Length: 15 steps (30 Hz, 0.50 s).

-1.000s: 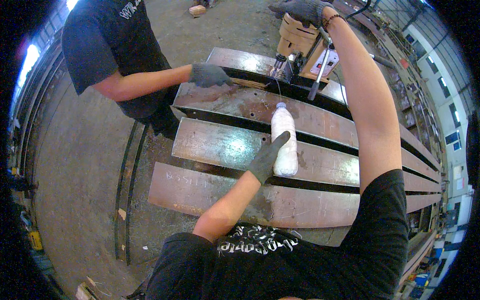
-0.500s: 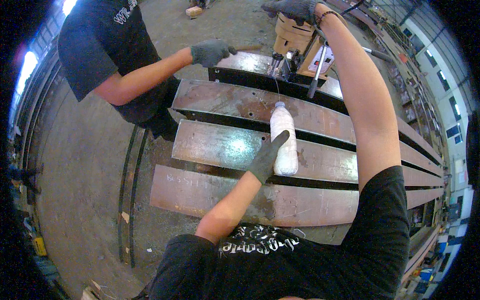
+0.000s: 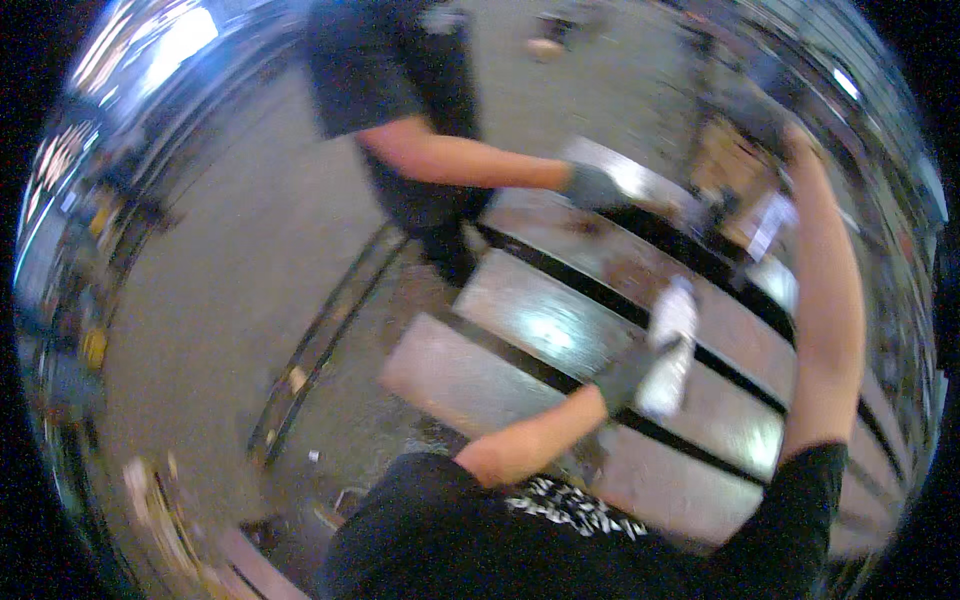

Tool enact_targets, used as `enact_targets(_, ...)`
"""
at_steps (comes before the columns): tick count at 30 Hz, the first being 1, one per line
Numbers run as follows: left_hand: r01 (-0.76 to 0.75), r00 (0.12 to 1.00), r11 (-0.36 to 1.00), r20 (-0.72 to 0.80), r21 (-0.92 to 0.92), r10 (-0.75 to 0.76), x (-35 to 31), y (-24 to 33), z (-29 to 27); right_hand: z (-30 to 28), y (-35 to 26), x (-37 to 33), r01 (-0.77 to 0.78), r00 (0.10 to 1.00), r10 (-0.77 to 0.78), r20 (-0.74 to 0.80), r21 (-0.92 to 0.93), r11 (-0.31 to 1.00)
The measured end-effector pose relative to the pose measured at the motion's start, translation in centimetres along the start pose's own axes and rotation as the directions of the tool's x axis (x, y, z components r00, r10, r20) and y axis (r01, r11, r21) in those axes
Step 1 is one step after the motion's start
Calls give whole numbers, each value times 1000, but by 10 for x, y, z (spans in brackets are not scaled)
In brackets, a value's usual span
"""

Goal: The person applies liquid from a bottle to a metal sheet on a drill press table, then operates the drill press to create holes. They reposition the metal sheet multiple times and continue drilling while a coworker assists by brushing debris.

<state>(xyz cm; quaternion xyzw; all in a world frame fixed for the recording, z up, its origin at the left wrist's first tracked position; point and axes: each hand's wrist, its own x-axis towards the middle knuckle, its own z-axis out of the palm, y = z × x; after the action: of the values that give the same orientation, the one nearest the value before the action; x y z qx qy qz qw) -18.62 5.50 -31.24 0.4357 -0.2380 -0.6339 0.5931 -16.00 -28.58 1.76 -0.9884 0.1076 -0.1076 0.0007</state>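
Observation:
My gloved left hand (image 3: 626, 378) is wrapped round a white plastic bottle (image 3: 664, 385), which I hold tilted above the steel beams. Up at the far right, my gloved right hand (image 3: 757, 118) is on top of a tan drilling machine (image 3: 735, 165). Motion smears its fingers. The machine stands on a far beam, and its drill end is too blurred to make out. Left of the machine, another person's gloved hand (image 3: 595, 187) reaches over the far beam.
Several flat steel beams (image 3: 520, 310) lie side by side, with dark gaps between them. The other person (image 3: 400, 110) stands at their far left end. Two dark rails (image 3: 325, 340) run along the floor at left. Wood pieces (image 3: 150, 500) lie at lower left.
The whole view has swung, so everything sits further right and is blurred. The bottle stays in my left hand, and my right hand remains at the top of the machine.

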Motion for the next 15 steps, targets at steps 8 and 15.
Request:
enact_targets(8, 143, 985, 955, 128, -261, -112, -17, 2, 15, 4, -32, 14, -516, 854, 479, 204, 206, 832)
enact_targets(15, 211, 976, 958, -4, -192, -216, -33, 48, 28, -7, -58, 2, -520, 853, 492, 172, 213, 827)
